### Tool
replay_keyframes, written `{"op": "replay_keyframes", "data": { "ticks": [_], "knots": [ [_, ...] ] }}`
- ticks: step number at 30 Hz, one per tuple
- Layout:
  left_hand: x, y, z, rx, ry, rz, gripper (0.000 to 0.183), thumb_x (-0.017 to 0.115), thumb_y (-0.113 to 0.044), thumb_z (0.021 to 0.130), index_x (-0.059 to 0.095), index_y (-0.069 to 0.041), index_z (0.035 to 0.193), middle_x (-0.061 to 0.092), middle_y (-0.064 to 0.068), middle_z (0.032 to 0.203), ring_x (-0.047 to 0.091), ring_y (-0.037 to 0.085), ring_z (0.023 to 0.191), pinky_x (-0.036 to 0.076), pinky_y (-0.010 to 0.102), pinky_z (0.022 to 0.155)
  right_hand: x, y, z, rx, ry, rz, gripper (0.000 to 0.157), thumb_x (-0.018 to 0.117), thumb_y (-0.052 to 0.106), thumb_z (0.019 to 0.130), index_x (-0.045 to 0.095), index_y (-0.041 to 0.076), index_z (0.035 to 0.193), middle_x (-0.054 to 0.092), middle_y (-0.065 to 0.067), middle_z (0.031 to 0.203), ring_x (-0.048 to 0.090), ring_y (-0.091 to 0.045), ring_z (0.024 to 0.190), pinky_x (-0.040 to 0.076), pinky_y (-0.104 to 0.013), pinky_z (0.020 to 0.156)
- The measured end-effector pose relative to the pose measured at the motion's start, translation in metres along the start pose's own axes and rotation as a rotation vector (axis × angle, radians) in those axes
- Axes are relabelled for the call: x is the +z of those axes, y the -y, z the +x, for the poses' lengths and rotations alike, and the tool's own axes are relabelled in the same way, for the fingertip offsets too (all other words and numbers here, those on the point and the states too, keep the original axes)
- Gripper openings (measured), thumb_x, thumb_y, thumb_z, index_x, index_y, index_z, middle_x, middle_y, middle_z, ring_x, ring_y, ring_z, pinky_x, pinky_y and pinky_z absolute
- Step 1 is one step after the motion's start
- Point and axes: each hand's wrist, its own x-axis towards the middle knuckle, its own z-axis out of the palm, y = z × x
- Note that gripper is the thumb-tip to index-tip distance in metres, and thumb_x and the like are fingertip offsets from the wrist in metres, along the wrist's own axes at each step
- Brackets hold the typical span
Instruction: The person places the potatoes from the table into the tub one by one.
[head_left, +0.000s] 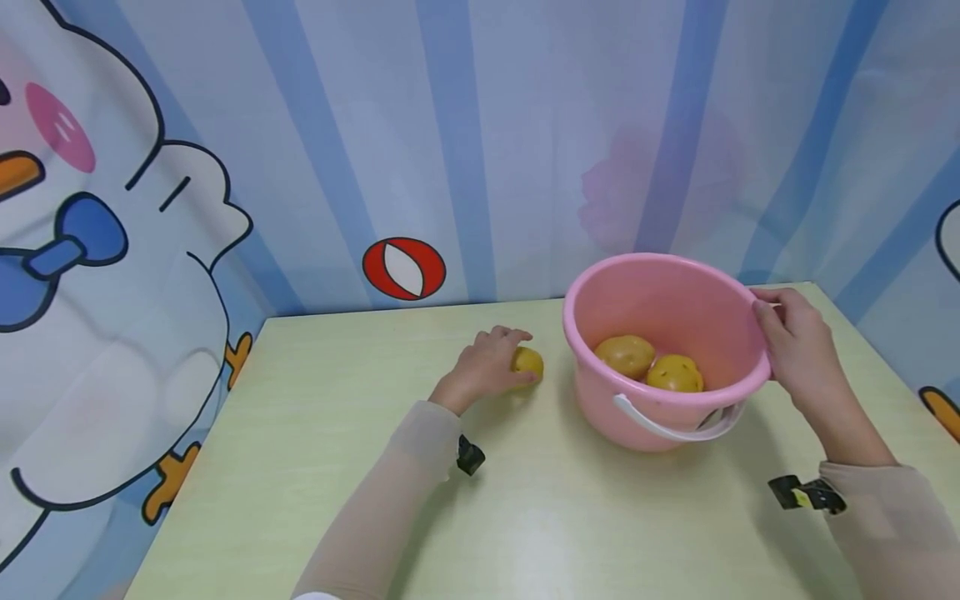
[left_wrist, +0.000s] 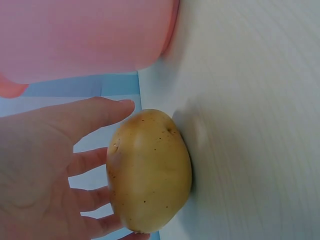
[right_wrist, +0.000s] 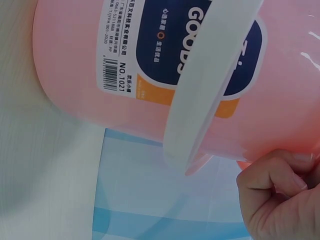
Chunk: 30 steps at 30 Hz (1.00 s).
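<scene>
On the table lies a yellow-brown potato (left_wrist: pixel 149 172), left of the pink bucket (head_left: pixel 615 412). My left hand (head_left: pixel 491 364) is around its near side, thumb toward the bucket. In the left wrist view the left thumb (left_wrist: pixel 102 114) stays just off the potato's end, while the other fingers reach behind it; whether they touch cannot be told. My right hand (head_left: pixel 806 350) grips the bucket's right rim, with the thumb over the edge. Inside the bucket sit a potato (head_left: pixel 626 356) and a rounder, dark-specked yellow one (head_left: pixel 675 374).
The bucket's white handle (head_left: pixel 667 429) hangs down on the near side. A printed label (right_wrist: pixel 150 45) shows on its wall. Behind the pale wooden table (head_left: pixel 337 450) stands a blue striped backdrop (head_left: pixel 525 150) with cartoon figures.
</scene>
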Motion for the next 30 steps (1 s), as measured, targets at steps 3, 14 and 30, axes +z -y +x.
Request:
{"op": "replay_keyframes", "data": {
  "ticks": [3, 14, 30],
  "knots": [
    [0.002, -0.001, 0.000, -0.007, 0.009, 0.008, 0.063, 0.070, -0.041, 0.092, 0.050, -0.016, 0.146, 0.048, 0.013, 0.143, 0.048, 0.029, 0.111, 0.046, 0.045, 0.090, 0.000, 0.000, 0.000, -0.003, -0.004, -0.001, 0.056, 0.030, 0.031, 0.109, 0.035, -0.010, 0.146, 0.051, -0.031, 0.114, 0.059, -0.007, 0.068, 0.054, -0.026, 0.053],
    [0.008, 0.004, -0.001, -0.025, 0.031, 0.007, 0.063, 0.069, -0.043, 0.093, 0.048, -0.017, 0.146, 0.052, 0.012, 0.134, 0.048, 0.027, 0.105, 0.045, 0.044, 0.087, 0.000, 0.000, 0.000, 0.003, -0.003, -0.007, 0.055, 0.030, 0.032, 0.109, 0.035, -0.009, 0.146, 0.052, -0.029, 0.112, 0.059, -0.007, 0.068, 0.054, -0.026, 0.053],
    [0.011, 0.009, 0.001, -0.032, 0.038, -0.059, 0.065, 0.070, -0.042, 0.093, 0.045, -0.015, 0.147, 0.051, 0.010, 0.122, 0.046, 0.025, 0.101, 0.045, 0.040, 0.085, 0.000, 0.000, 0.000, -0.018, -0.014, -0.010, 0.056, 0.029, 0.031, 0.109, 0.035, -0.010, 0.146, 0.052, -0.031, 0.112, 0.059, -0.005, 0.066, 0.054, -0.026, 0.052]
  ]
}}
